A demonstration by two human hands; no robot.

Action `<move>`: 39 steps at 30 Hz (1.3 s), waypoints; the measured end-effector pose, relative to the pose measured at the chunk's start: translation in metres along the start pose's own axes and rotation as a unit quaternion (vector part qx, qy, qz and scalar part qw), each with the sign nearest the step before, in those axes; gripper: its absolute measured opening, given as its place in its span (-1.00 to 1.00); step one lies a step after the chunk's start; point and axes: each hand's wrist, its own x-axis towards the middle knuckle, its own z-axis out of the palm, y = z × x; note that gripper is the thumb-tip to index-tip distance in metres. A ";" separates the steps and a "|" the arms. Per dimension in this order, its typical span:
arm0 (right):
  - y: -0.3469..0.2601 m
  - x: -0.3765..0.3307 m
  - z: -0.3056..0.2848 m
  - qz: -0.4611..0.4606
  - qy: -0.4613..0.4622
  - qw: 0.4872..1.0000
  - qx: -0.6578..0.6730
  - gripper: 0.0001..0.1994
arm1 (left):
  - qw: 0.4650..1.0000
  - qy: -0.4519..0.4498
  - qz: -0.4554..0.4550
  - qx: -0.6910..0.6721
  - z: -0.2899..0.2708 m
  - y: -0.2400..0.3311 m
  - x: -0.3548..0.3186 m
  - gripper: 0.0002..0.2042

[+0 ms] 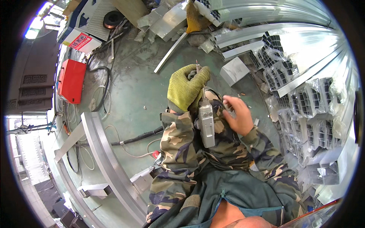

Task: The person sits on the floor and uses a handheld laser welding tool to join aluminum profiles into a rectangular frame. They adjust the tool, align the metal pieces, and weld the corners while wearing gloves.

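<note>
Here the left hand (187, 88), in a yellow-green knitted glove, was curled tight around the upper end of a grey hand tool (206, 123), a thin metal tip sticking up above the knuckles and the boxy grey body hanging down over the camouflage sleeve. The right hand (237, 114) was bare, its grip loose and half spread, fingers (231, 101) resting against the sleeve just beside the tool's body and holding nothing that could be made out (the palm faced away, so a small part inside it could not be ruled out). Both hands hung over a green floor (140, 95). Near the floor's right edge stood stacks of plastic-wrapped aluminium profiles (304, 102), with a small pale box (234, 70) lying just before them. A long curved aluminium rail (104, 152) lay along the lower left of the floor, black cables (135, 140) running beside it, and a red box (71, 81) sat at the far left edge.
</note>
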 end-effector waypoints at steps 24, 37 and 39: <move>-0.033 -0.003 0.083 0.007 0.129 0.973 0.189 -0.57 | 0.984 0.045 -0.023 -0.170 -0.041 -0.089 -0.006 -0.49; -0.040 0.087 0.085 0.057 0.223 0.920 0.317 -0.44 | 0.978 -0.121 -0.121 0.118 -0.063 -0.136 -0.049 -0.33; -0.051 0.092 0.098 0.073 0.208 0.926 0.306 -0.44 | 0.971 -0.123 -0.138 0.155 -0.072 -0.119 -0.061 -0.30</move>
